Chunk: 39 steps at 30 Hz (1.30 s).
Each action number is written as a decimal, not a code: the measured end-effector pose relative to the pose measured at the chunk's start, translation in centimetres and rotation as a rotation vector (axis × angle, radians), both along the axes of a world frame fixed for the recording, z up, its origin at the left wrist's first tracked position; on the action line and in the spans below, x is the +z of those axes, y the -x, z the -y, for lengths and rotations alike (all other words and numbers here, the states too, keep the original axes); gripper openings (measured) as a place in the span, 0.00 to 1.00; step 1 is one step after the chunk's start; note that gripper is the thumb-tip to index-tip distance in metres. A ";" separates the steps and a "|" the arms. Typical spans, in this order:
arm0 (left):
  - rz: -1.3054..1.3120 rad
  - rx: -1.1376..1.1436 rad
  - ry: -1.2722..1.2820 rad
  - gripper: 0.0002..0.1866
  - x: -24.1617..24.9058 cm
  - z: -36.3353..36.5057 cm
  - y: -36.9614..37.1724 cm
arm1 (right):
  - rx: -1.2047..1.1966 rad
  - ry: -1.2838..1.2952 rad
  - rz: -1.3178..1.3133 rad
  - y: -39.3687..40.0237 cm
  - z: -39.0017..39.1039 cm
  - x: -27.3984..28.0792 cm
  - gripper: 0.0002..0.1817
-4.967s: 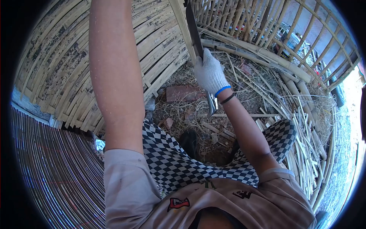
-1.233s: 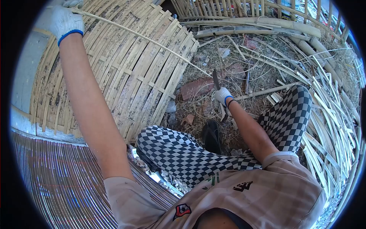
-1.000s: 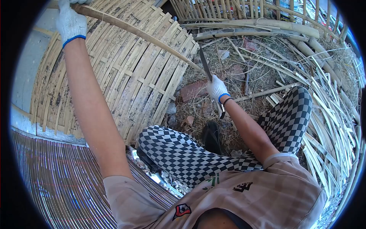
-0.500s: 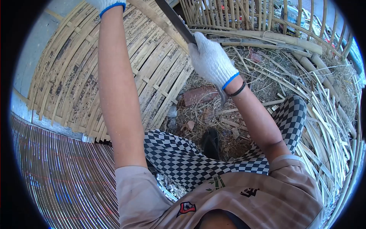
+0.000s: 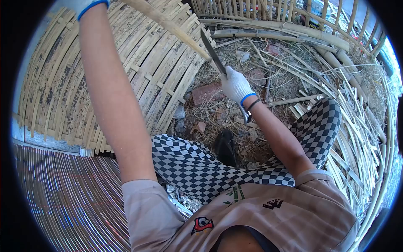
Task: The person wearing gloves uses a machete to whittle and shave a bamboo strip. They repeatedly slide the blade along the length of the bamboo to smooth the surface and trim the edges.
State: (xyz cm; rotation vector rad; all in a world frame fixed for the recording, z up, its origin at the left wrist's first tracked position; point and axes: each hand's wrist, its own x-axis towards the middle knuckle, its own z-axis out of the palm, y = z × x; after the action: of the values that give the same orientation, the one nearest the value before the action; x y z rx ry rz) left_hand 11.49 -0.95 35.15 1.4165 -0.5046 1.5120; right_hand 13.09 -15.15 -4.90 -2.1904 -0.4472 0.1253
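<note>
My right hand (image 5: 236,86), in a white knitted glove with a blue cuff, is closed round the handle of a long dark blade (image 5: 213,52). The blade points up and to the left, its edge near the lower end of a pale bamboo strip (image 5: 168,23). My left hand (image 5: 86,4), gloved the same way, is cut off by the top edge of the view, so its fingers are hidden. The strip runs from near that hand down to the blade, over a woven bamboo panel (image 5: 138,69).
A bamboo fence (image 5: 289,10) and thick poles (image 5: 285,27) lie beyond my right hand. Split strips (image 5: 357,155) are heaped at the right. A red brick (image 5: 206,93) rests on the littered ground near my checkered trousers. A ribbed mat (image 5: 71,193) is at lower left.
My right hand and the blade have moved down and slightly right. My left arm has shifted left and up. More of the blade, including its tip, now shows.
</note>
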 end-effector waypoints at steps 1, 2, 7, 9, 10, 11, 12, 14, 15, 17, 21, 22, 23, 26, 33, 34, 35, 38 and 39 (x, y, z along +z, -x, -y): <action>-0.011 0.097 -0.068 0.12 0.1 -1.4 0.0 | -0.002 -0.027 0.046 0.4 -0.4 0.6 0.15; -0.021 0.194 -0.139 0.12 0.5 -3.5 0.0 | -0.005 -0.057 0.094 0.9 -0.9 1.0 0.14; -0.158 0.622 -0.371 0.21 1.7 -12.2 1.4 | -0.045 0.023 -0.043 1.0 -2.7 -5.4 0.14; -0.155 0.330 -0.098 0.22 0.7 -10.6 3.1 | -0.059 0.144 -0.275 -0.6 -2.5 -11.2 0.16; -0.132 0.238 -0.002 0.21 0.6 -10.4 3.3 | -0.067 0.143 -0.295 -0.8 -1.9 -13.3 0.17; -0.084 0.254 0.010 0.21 0.8 -11.4 3.0 | -0.075 0.141 -0.314 -1.0 -1.7 -15.2 0.18; -0.043 0.274 0.023 0.20 0.8 -12.8 3.0 | -0.090 0.106 -0.277 -1.4 -2.4 -17.0 0.17; 0.033 0.323 0.057 0.19 0.7 -16.6 3.6 | -0.111 0.048 -0.208 -1.8 -3.8 -20.1 0.16; 0.075 0.349 0.073 0.18 0.7 -18.5 4.0 | -0.073 -0.127 -0.335 -2.2 -4.0 -21.0 0.16; 0.038 0.471 -0.068 0.18 0.9 -23.9 4.3 | -0.002 -0.476 -0.586 -2.9 -4.2 -21.8 0.16; 0.007 0.384 -0.100 0.18 1.6 -25.2 4.8 | -0.048 -0.589 -0.740 -2.7 -3.7 -21.8 0.16; 0.006 0.376 -0.074 0.19 1.5 -24.8 4.9 | -0.064 -0.575 -0.727 -2.7 -3.8 -22.0 0.17; 0.005 0.368 -0.047 0.20 1.3 -24.4 5.0 | -0.080 -0.560 -0.715 -2.8 -4.0 -22.2 0.19; -0.017 0.301 0.055 0.23 1.4 -24.9 5.4 | -0.083 -0.638 -0.764 -2.4 -3.7 -20.1 0.20; -0.048 0.334 0.150 0.28 0.6 -24.6 6.1 | -0.052 -0.327 -0.542 -2.2 -3.6 -14.2 0.18; -0.040 0.337 0.144 0.28 0.6 -24.5 6.1 | -0.064 -0.220 -0.393 -1.8 -4.1 -13.5 0.18; -0.034 0.341 0.140 0.28 0.6 -24.3 6.1 | -0.074 -0.111 -0.244 -1.3 -4.5 -12.7 0.18; -0.043 0.331 0.126 0.27 1.6 -26.3 6.6 | 0.007 -0.069 -0.069 1.0 -4.7 -5.9 0.14; -0.051 0.323 0.119 0.26 2.3 -27.9 6.8 | 0.048 -0.070 0.036 1.5 -4.9 -4.8 0.11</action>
State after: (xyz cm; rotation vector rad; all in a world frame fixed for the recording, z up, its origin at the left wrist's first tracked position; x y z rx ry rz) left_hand 4.74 26.94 37.50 1.4890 -0.1550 1.7242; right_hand 11.58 -10.21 -9.74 -2.1164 -0.5166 0.0950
